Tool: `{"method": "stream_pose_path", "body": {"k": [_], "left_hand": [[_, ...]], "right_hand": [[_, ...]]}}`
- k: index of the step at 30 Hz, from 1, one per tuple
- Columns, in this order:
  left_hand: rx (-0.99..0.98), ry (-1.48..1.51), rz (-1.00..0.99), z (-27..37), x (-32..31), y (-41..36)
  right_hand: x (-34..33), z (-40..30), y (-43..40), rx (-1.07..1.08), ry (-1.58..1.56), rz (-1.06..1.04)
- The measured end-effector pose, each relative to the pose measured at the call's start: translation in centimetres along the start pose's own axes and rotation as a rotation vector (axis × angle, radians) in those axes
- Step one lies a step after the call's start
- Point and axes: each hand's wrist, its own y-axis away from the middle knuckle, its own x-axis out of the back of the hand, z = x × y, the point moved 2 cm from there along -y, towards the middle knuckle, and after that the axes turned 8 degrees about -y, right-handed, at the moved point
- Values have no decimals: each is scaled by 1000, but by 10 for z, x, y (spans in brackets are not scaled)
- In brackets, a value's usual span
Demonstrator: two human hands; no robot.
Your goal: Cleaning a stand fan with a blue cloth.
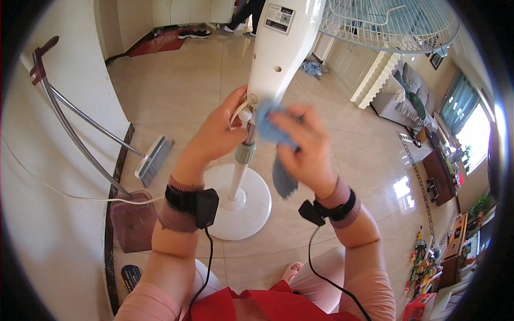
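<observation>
A white pedestal fan point(268, 60) stands upright in front of me, its rear housing bearing a printed label. My left hand point(219, 130) grips the fan's neck from the left, at the lower end of the housing, beside the looped power cord point(239, 109) and a round white knob point(245, 115). Blurred by motion, my right hand point(307, 138) holds a blue cloth point(270, 122) against or close to the housing's lower right side. A darker grey-blue end point(284, 176) hangs below that hand. Under the neck are a grey-green collar point(245, 153) and the round white base point(251, 208).
The wire fan guard point(389, 26) juts out at upper right. On the left, a broom point(151, 158) and a long-handled dustpan point(134, 224) lean by the wall; a white cord point(92, 196) crosses there. Toys point(425, 261) lie at right. Far off, a person's legs point(247, 16) show.
</observation>
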Motion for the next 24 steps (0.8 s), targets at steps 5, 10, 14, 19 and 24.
{"method": "stream_pose_path", "body": {"k": [5, 10, 14, 19, 24], "left_hand": [[-19, 14, -50, 0, -2, -2], [-37, 15, -40, -3, 1, 1], [50, 9, -78, 4, -2, 3], [101, -83, -95, 18, 2, 7], [47, -9, -77, 10, 0, 4]], "right_hand": [[13, -7, -35, 26, 396, 191], [0, -22, -7, -83, 167, -231], [27, -21, -54, 101, 328, 197], [-11, 14, -3, 81, 441, -66], [17, 0, -13, 35, 183, 91]]}}
